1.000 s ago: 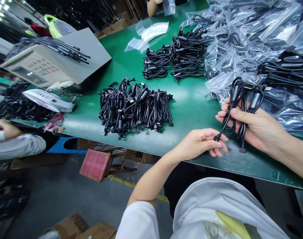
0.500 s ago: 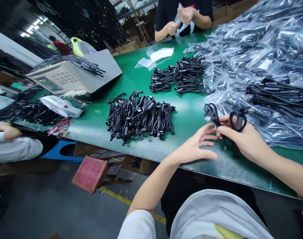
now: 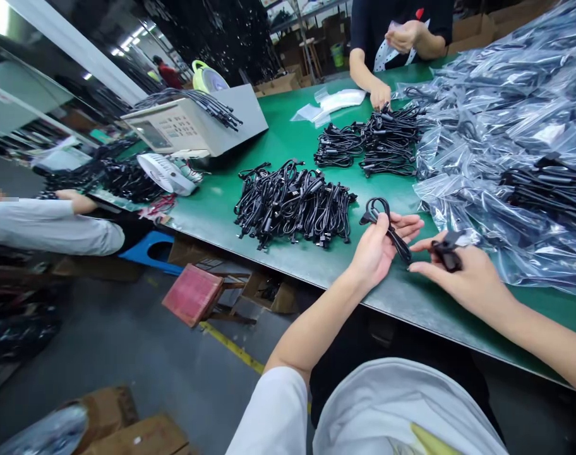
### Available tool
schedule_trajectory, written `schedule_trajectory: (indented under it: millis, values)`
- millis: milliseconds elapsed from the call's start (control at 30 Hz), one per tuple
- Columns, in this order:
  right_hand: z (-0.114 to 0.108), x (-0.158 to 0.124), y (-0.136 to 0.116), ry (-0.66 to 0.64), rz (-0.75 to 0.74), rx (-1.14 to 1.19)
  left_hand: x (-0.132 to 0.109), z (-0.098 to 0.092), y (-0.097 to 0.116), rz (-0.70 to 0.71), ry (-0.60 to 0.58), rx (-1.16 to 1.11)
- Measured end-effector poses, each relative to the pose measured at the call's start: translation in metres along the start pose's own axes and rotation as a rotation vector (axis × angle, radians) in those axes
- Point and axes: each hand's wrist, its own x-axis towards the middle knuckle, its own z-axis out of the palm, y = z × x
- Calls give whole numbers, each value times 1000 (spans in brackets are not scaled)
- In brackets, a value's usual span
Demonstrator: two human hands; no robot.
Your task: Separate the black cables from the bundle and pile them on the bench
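Observation:
My left hand (image 3: 380,249) holds a looped black cable (image 3: 385,221) across its palm, above the near edge of the green table (image 3: 231,202). My right hand (image 3: 463,278) pinches another folded black cable (image 3: 446,253) just right of it. A large heap of coiled black cables (image 3: 295,202) lies on the table left of my left hand. To the right of my hands spreads a mass of clear bags with cables inside (image 3: 506,151).
Two smaller cable bundles (image 3: 368,142) lie farther back, where a person in black (image 3: 392,38) reaches to them. A beige tester box (image 3: 193,123) with cables on top and a white fan (image 3: 167,174) stand at the left. Another person's sleeve (image 3: 51,224) rests at the left edge.
The bundle held in both hands has been split: my left hand now holds one looped cable, my right another. The view has tilted up and shifted left.

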Motion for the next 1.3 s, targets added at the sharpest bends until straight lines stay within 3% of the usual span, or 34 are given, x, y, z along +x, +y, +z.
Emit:
schedule_trajectory:
  millis: [133,267,433,500,767,833,900,1033,1100,1167,1300]
  values:
    - [10,-2,2,-49,-284,-159,0,5,-9,-125,26,-26]
    - [10,0,5,-126,-360,-230,3,7,-7,-129,10,-32]
    - [9,5,7,-196,-466,-244,3,10,-1,-164,214,-82]
    - [11,5,7,-207,-484,-259,2,10,-1,-157,243,-89]
    - [11,-4,10,-192,-653,-493,-4,5,0,-141,105,-176]
    - [7,-7,11,-205,-628,-430,-9,4,4,-89,46,-113]
    - [0,-9,8,-187,-507,-278,-16,2,10,-42,-10,-21]
    - [-17,-1,-13,91,-199,-102,-29,1,13,18,-75,255]
    - [-20,8,-28,100,-195,-116,-32,2,9,79,-99,428]
    - [-19,18,-40,4,-251,-148,-35,4,3,90,-151,546]
    - [-14,32,-46,12,-239,-219,-41,12,0,-95,-282,371]
